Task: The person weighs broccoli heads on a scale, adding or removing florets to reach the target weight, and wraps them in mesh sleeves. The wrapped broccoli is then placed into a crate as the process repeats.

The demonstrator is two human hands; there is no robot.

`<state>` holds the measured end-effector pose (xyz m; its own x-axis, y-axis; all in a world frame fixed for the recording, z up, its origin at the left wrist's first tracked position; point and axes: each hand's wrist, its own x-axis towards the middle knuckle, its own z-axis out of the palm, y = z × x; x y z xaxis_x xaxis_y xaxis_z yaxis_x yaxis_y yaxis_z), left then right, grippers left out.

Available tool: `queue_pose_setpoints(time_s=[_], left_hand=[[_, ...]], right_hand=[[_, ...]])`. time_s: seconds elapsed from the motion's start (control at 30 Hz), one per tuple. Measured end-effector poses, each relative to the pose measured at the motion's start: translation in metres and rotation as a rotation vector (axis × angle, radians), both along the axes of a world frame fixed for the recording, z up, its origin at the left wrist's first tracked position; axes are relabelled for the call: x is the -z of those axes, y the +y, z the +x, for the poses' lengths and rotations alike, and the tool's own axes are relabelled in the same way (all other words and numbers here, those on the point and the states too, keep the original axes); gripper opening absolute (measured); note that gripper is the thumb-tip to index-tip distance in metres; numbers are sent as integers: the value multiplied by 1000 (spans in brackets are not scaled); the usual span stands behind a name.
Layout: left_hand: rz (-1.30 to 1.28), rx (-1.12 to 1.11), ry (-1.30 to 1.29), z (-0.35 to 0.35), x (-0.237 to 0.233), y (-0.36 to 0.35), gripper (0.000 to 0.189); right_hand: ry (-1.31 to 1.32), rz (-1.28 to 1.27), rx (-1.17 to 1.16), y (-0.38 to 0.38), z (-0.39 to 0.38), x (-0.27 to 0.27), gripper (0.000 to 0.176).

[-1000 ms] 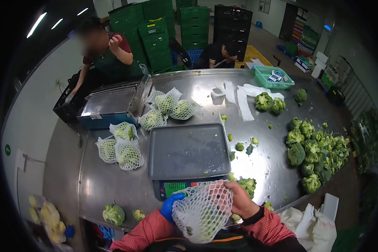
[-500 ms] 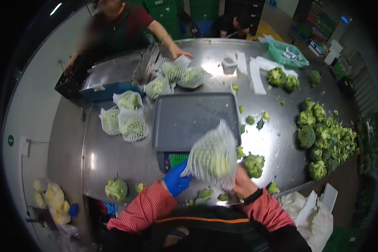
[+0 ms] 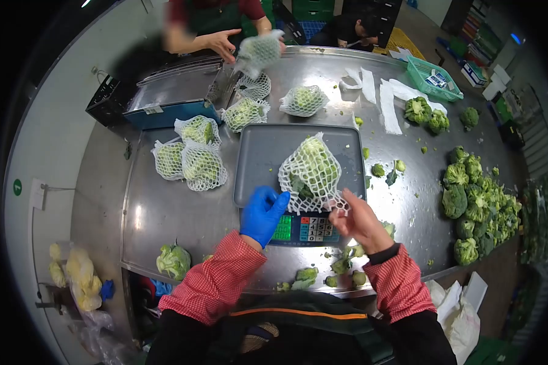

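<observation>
A broccoli head in a white foam net (image 3: 312, 170) lies on the grey tray of a weighing scale (image 3: 256, 158), its net edge toward me. My left hand (image 3: 263, 214), in a blue glove, grips that edge at its left corner. My bare right hand (image 3: 364, 222) pinches the net's right corner between thumb and fingers. Below the tray, the scale's keypad (image 3: 319, 229) and green lit display (image 3: 282, 228) show between my hands. Loose broccoli pieces (image 3: 347, 258) lie by my right wrist.
Netted broccoli (image 3: 202, 164) sits left of the scale, and more (image 3: 304, 101) behind it. Bare broccoli heads (image 3: 475, 201) are piled at right. A co-worker's hands (image 3: 224, 44) hold a netted head across the table. A green basket (image 3: 432, 79) stands at the far right.
The netted broccoli has gone from my raised hands onto the scale tray, and my hands have moved forward with it. The co-worker has lifted a netted head off the table.
</observation>
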<state>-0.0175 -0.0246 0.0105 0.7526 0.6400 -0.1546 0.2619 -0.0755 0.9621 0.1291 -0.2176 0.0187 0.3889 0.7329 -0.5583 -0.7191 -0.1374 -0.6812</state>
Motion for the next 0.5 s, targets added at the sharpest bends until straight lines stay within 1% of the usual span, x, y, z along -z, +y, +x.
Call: queue_pose_setpoints(time_s=[0.03, 0.07, 0.13, 0.17, 0.23, 0.27, 0.3, 0.37, 0.4, 0.43, 0.47, 0.5], left_hand=[[241, -66, -96, 5, -15, -3, 29], [481, -133, -191, 11, -24, -3, 24], [403, -17, -218, 27, -20, 4, 23], [364, 40, -232, 31, -15, 7, 25], [293, 137, -209, 36, 1, 17, 25], [260, 191, -196, 38, 7, 23, 25], [173, 188, -186, 37, 9, 28, 21], [35, 184, -223, 28, -18, 30, 17], [-32, 178, -243, 24, -28, 36, 15], [-74, 238, -275, 21, -27, 48, 31], [-74, 192, -253, 24, -22, 50, 40], [-73, 144, -233, 30, -16, 49, 50]], right_hand=[[-149, -105, -68, -3, 1, -11, 41], [-418, -195, -42, -6, 2, -15, 41], [-952, -371, 8, -8, -1, -27, 40], [-1304, -469, 73, -4, -8, -42, 36], [-1591, -361, 142, 13, -24, -53, 35], [-1709, -359, 93, 17, -24, -50, 34], [-1828, -356, 51, 20, -24, -48, 33], [-1383, -157, 98, 18, -8, -19, 32], [-1161, -58, 116, 21, -1, -20, 32], [-931, 79, 227, 19, 4, -24, 28], [-944, 40, 287, 16, 9, -31, 33], [-1007, -125, 281, 16, 11, -29, 38]])
